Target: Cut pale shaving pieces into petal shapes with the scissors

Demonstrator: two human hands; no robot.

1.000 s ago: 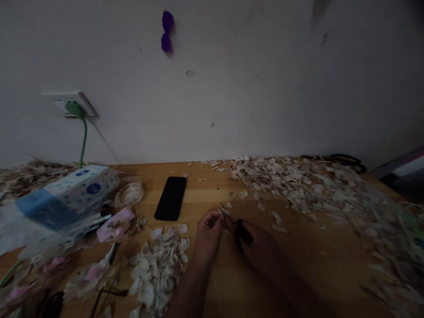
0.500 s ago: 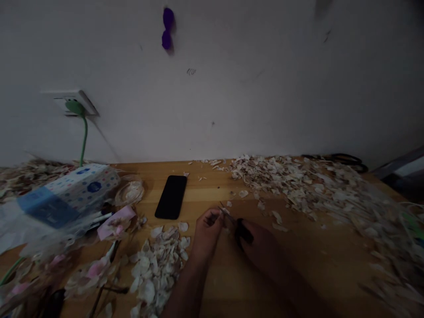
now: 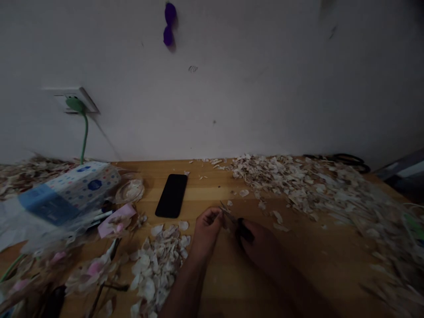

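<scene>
Holding nearly still versus second ago; same cut seems in progress, no visible advance. Near: 1 petal pile (image 3: 155, 269), uncountable, left of 2 hands. Right hand (image 3: 260, 242) wrapped round 1 scissors (image 3: 245, 230). Left hand (image 3: 206, 229) pinched, apparently on 1 petal (image 3: 228, 224) at blades, dim. Farther: 1 phone (image 3: 171, 195), 1 box (image 3: 74, 190) left. Beyond: scraps (image 3: 281, 176), uncountable, right-back of table (image 3: 232, 282). Wall (image 3: 251, 101): 1 plug (image 3: 75, 104).

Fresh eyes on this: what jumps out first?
Probably the heap of pale scraps spread over the right of the table. Then the black phone left of centre and the purple shape high on the wall. Low in the middle, the right hand holds scissors, blades by the left hand.
</scene>
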